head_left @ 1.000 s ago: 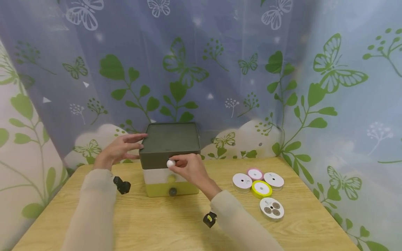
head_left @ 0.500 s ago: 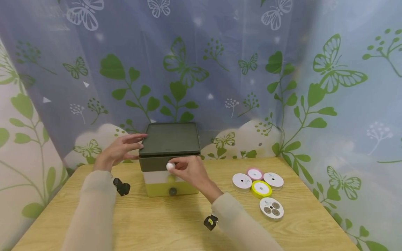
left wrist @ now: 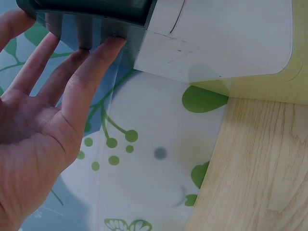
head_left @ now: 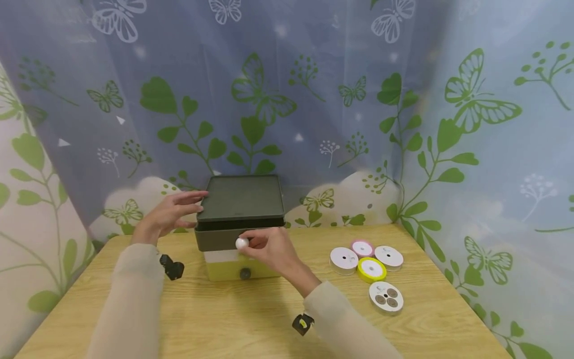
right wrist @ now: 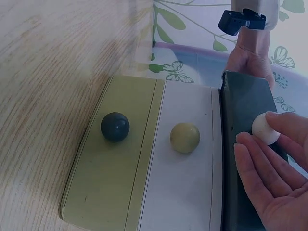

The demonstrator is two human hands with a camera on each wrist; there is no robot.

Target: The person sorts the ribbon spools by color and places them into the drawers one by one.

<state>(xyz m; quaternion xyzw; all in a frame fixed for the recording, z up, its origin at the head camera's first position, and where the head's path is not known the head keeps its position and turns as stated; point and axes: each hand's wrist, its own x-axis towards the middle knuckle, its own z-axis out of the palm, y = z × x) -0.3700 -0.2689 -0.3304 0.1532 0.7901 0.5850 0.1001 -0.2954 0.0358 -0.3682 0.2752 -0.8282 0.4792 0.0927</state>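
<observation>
A small three-tier drawer box [head_left: 242,197] stands on the table, dark green on top, white in the middle, yellow-green below. Its top drawer [head_left: 213,240] is partly pulled out, with a dark gap under the lid. My right hand [head_left: 278,252] pinches that drawer's round white knob [right wrist: 262,127] between thumb and fingers. My left hand [head_left: 163,217] has its fingers spread and touches the box's upper left side, as the left wrist view shows. In the right wrist view, a yellow knob [right wrist: 185,137] is on the white drawer and a dark knob [right wrist: 115,127] on the lowest one.
Several ribbon spools lie on the wooden table [head_left: 430,319] to the right: white ones [head_left: 344,258], a pink-edged one [head_left: 362,248], a yellow one [head_left: 371,269] and one with brown discs [head_left: 386,297]. A patterned curtain [head_left: 314,124] hangs behind and at both sides.
My right hand has pulled the top drawer towards me by its knob, and the gap under the lid has widened. My left hand has stayed at the box's side.
</observation>
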